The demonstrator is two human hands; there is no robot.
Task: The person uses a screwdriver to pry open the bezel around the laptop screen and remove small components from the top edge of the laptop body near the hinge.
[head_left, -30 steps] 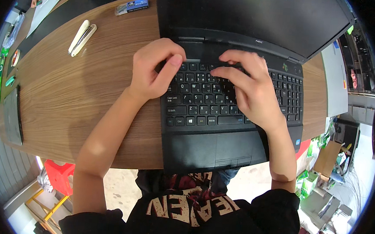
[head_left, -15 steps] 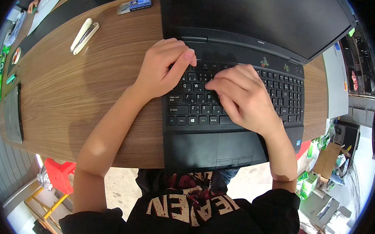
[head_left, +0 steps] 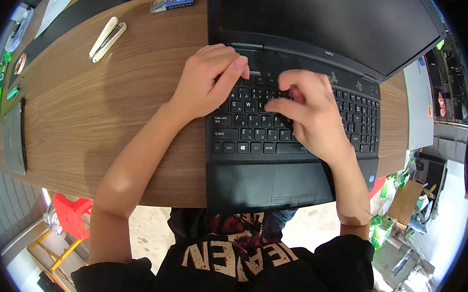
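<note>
Laptop [head_left: 242,184] open on bench [head_left: 141,87], beneath right fingers [head_left: 290,107] and just under or against left fingers [head_left: 232,76]. Right fingers half-bent over or on the keys [head_left: 259,134], released, with nothing visible between. Left fingers curled in beside the upper-left keys, inner side hidden; whether clenched or grasping, cannot tell. For good control, contact best kept light, one tip squarely over one key, left fingers clear of the top row. Cream tool [head_left: 98,38] and blue box [head_left: 179,0] well apart, beyond left fingers.
</note>
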